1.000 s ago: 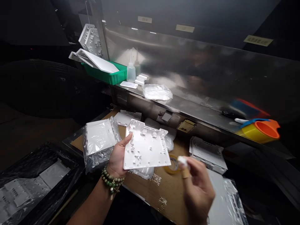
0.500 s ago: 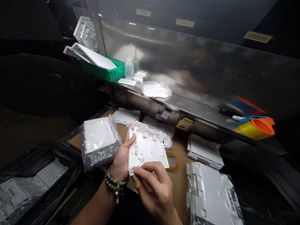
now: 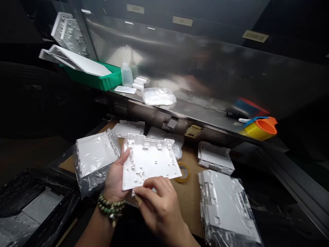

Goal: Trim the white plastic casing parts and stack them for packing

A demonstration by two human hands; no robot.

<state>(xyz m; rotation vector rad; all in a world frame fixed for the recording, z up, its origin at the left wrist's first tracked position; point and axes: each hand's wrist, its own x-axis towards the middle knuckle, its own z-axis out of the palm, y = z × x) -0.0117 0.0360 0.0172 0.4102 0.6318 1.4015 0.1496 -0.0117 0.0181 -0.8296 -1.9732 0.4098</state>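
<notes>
A white moulded plastic panel [image 3: 151,161] with small clips and posts faces up at the centre. My left hand [image 3: 115,178] grips its left edge, thumb on the face, a beaded bracelet round the wrist. At the panel's lower edge is my right hand [image 3: 160,202], its thumb and index finger pinched on something small and whitish that I cannot make out. Behind and to the right of the panel, a roll of clear tape [image 3: 185,173] lies on the cardboard [image 3: 191,195].
Bagged white panels stand left [image 3: 94,154] and right [image 3: 228,206], with a loose stack [image 3: 216,157] behind. The metal shelf [image 3: 200,113] carries a green bin [image 3: 102,82], a bottle [image 3: 126,75] and a yellow-orange cup [image 3: 260,130]. A black-lined crate [image 3: 69,192] is lower left.
The view has shifted, so most things appear further left. The panel has turned slightly and tilted in my left hand. My right fingers have moved from its corner to just below its lower edge.
</notes>
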